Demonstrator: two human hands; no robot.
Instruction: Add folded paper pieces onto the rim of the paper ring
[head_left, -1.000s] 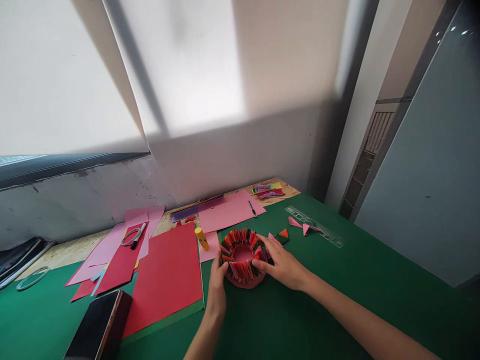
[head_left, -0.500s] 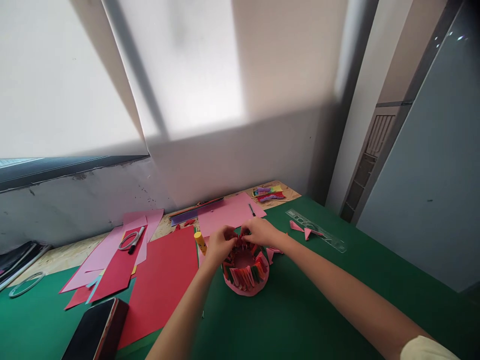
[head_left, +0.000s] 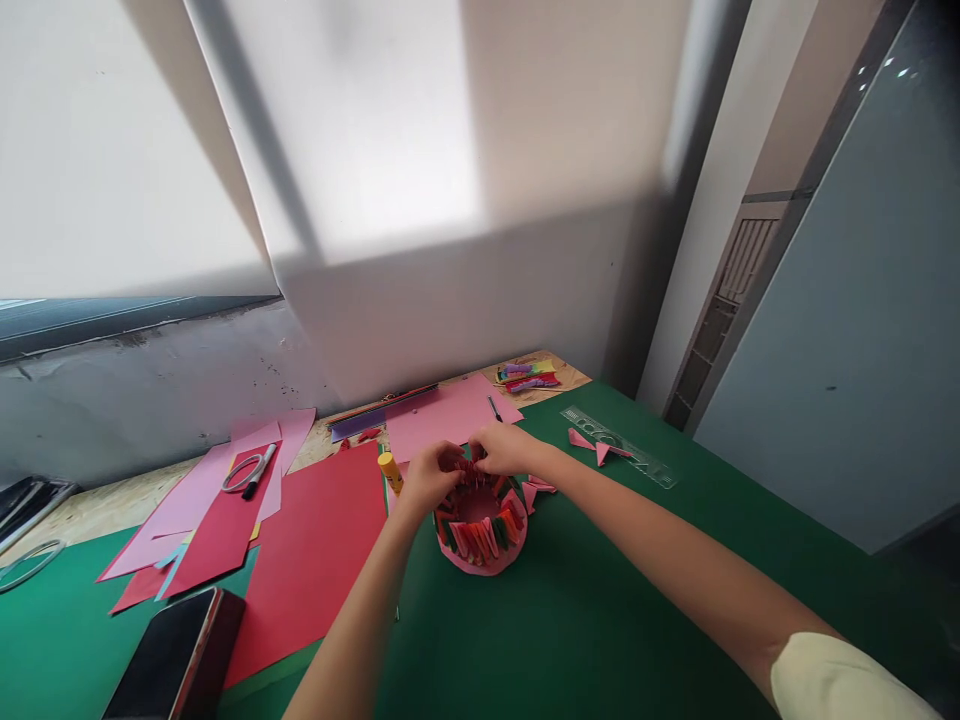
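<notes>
A round basket of folded paper pieces [head_left: 480,540], in red, pink, orange and green, stands on a pink paper base on the green table. My left hand [head_left: 433,477] is closed at its far left rim, fingers pinching. Beside it my right hand [head_left: 504,450] pinches at the far rim, thumb and fingers together. Between the two hands red folded paper pieces show; the fingertips partly hide them. Several loose pink folded pieces [head_left: 538,490] lie just right of the basket. A yellow glue stick [head_left: 390,471] stands close to my left hand.
Red paper sheets [head_left: 311,550] and pink sheets [head_left: 180,510] lie at left, with a coiled cable [head_left: 247,472] on them. A dark box [head_left: 176,660] sits front left. A clear ruler [head_left: 619,446] and pink pieces [head_left: 600,449] lie right. A wall stands behind.
The whole view has shifted slightly, so things appear a little further left and up. Both hands stay pinching at the basket's far rim, with only small finger movement.
</notes>
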